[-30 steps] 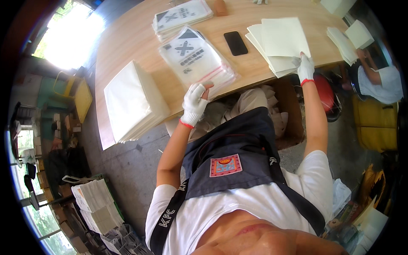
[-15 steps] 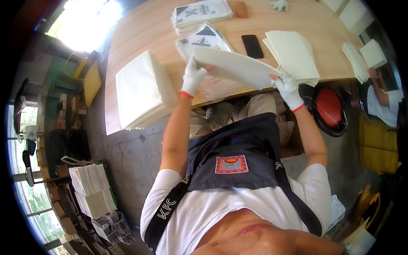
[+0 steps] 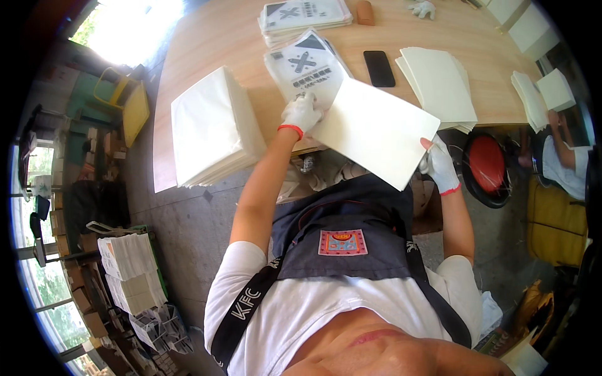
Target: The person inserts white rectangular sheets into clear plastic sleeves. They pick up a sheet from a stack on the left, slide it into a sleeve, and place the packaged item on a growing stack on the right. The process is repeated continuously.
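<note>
White gloves with red cuffs cover both hands. My right hand (image 3: 440, 164) grips a white paper sheet or thin stack (image 3: 377, 133) by its right edge, thumb on top. The paper tilts over the table's front edge, its left corner near my left hand. My left hand (image 3: 302, 113) has its fingers curled at the near end of a clear printed plastic bag (image 3: 304, 62), which lies on a few others; its fingertips are partly hidden. To its left stands a tall stack of white paper (image 3: 207, 128).
On the wooden table (image 3: 351, 37) lie more printed bags (image 3: 304, 15), a black phone (image 3: 379, 69), a fanned paper pile (image 3: 436, 84), a brown block (image 3: 365, 12) and a loose glove (image 3: 422, 9). A red stool (image 3: 486, 166) and another person's arm (image 3: 562, 141) are at right.
My left hand has let go of the paper and moved right, onto the printed bag. My right hand has lowered toward me, and the paper now shows its broad face.
</note>
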Tool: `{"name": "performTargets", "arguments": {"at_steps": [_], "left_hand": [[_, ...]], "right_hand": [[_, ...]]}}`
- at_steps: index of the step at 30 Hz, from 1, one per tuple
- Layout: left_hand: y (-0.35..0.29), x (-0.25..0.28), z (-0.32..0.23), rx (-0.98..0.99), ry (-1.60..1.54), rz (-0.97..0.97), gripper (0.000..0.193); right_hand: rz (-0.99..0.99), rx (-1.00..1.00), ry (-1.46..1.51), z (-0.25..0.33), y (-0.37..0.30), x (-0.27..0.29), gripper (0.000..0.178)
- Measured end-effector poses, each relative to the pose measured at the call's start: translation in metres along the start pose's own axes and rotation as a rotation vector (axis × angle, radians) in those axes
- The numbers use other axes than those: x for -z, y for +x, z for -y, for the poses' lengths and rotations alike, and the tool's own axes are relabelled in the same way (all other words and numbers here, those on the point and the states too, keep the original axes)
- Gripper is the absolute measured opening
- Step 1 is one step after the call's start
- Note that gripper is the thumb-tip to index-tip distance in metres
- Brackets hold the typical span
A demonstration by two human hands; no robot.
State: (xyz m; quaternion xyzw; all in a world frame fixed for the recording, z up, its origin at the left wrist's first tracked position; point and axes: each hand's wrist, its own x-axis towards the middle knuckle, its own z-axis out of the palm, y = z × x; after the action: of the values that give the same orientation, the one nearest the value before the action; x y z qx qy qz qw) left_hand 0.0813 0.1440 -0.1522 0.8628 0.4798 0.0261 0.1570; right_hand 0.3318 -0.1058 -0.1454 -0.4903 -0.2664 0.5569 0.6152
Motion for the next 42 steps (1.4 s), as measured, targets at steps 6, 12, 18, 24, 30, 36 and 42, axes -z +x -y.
{"name": "performTargets", "arguments": {"at_steps": [6,12,18,24,30,36,42], "left_hand": [[0.013,-0.016,0.006,0.026,0.238,-0.043,0.033],[0.014,-0.025,0.033,0.036,0.021,-0.167,0.028],[-0.005,-0.017,0.044,0.005,-0.010,-0.540,0.022],[-0.007,-0.011,0.053,-0.012,-0.367,-0.396,0.020],[0.002,-0.037,0.067,-0.200,-0.195,-0.345,0.024],[0.005,-0.027,0.042,-0.037,0.001,-0.334,0.025],[0.011,-0.026,0.045,0.008,0.099,-0.386,0.022]], "right_hand": [[0.014,-0.182,0.301,-0.027,-0.008,0.005,0.042],[-0.104,-0.197,0.416,-0.057,0.007,-0.006,0.033],[-0.297,-0.196,0.474,-0.067,0.002,-0.029,0.021],[-0.486,-0.220,0.625,-0.061,0.000,-0.046,0.019],[-0.286,-0.054,0.393,-0.054,0.012,-0.027,0.019],[-0.378,-0.065,0.368,-0.040,0.040,-0.014,0.017],[-0.377,-0.165,0.572,-0.059,0.036,-0.010,0.017]]}}
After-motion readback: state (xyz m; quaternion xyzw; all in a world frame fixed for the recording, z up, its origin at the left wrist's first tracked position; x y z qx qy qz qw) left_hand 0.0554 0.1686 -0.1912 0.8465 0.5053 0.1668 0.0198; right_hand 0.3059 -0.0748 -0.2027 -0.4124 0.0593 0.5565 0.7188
